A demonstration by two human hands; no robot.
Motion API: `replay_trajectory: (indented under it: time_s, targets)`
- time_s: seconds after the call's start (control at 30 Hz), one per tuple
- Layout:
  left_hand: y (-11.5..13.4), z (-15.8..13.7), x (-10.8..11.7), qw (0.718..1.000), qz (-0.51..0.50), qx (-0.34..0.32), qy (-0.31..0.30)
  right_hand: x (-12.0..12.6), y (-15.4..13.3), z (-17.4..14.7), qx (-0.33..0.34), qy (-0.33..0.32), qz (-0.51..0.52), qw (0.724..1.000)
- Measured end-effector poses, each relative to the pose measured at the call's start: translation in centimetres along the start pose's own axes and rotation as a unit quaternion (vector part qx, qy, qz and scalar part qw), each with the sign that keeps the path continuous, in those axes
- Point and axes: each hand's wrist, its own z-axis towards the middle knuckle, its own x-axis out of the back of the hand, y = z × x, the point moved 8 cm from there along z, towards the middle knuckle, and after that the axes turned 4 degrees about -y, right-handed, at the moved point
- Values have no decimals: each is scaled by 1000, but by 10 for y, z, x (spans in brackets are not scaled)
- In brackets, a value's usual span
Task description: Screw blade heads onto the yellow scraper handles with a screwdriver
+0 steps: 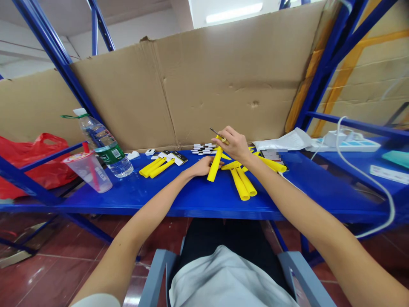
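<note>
My right hand (235,144) is raised over the blue table, its fingers closed around the upper end of a yellow tube-shaped handle (214,165). A thin dark metal piece (213,129) sticks out from the same fingers; its kind is unclear. Just left of the handle's lower part, my left hand (203,166) rests low with curled fingers. Something small and dark shows at its fingertips, partly hidden. More yellow handles (242,184) with hollow ends lie below my right wrist. Behind the hands are several white-and-black small pieces (204,149).
Finished-looking yellow pieces with black cards (159,165) lie at left. Beyond them stand a water bottle (110,151) and a plastic cup with a straw (91,172), near a red bag (41,164). At right are a white plastic pouch (283,140), a power strip (358,145) and a white cable (383,187).
</note>
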Motion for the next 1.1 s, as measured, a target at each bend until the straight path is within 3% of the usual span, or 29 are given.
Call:
replay_trajectory:
  time_s: [0.17,0.4,0.73,0.83,0.97,1.1]
  targets:
    - [5,1,12,997,-54,11,63,1,3,0,-19,8,-3,1000]
    - [13,-2,19,960,-256,43,106,-4,15,1,-56,19,5,998]
    - [23,-9,40,925,-340,33,167,-8,29,2,-96,26,85,991]
    - [24,-11,44,916,-362,32,172,-9,34,0,-139,20,161,977]
    - [24,-12,44,917,-360,35,165,-16,39,-5,-229,-10,288,930]
    - [25,-12,42,916,-368,23,155,-18,26,-5,-227,-30,349,909]
